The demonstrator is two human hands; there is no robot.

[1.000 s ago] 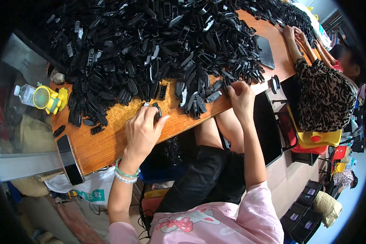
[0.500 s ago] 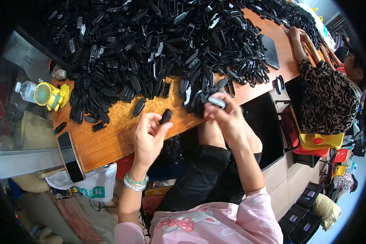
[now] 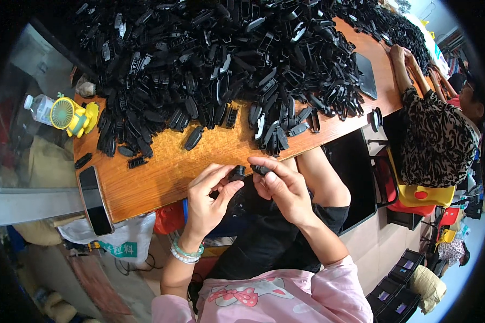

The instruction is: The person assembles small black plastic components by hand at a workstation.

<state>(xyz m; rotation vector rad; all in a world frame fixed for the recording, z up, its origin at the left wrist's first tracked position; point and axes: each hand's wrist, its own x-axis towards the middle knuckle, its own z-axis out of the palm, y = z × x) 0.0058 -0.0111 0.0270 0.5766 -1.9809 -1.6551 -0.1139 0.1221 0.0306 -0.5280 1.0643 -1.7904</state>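
Note:
My left hand (image 3: 209, 198) pinches a small black plastic part (image 3: 237, 173) between thumb and fingertips, just off the table's front edge. Close to its right, my right hand (image 3: 285, 189) grips another small black plastic piece (image 3: 261, 169), partly covered by the fingers. The two pieces face each other with a narrow gap between them. Beyond my hands, a large heap of black plastic parts (image 3: 199, 64) covers much of the wooden table (image 3: 161, 177). One loose black part (image 3: 194, 138) lies apart in front of the heap, and a smaller cluster (image 3: 277, 129) sits near the edge.
A phone (image 3: 95, 200) lies at the table's left end, near a yellow toy-like fan (image 3: 73, 116) and a clear bottle (image 3: 39, 107). A dark flat tablet-like panel (image 3: 365, 75) rests at the right. A co-worker in a patterned top (image 3: 439, 137) sits farther right. Black crates (image 3: 396, 290) stand on the floor.
My right hand has come back from the small cluster toward my left hand, now with a black piece. My left hand has moved right and slightly nearer to me, still holding its part.

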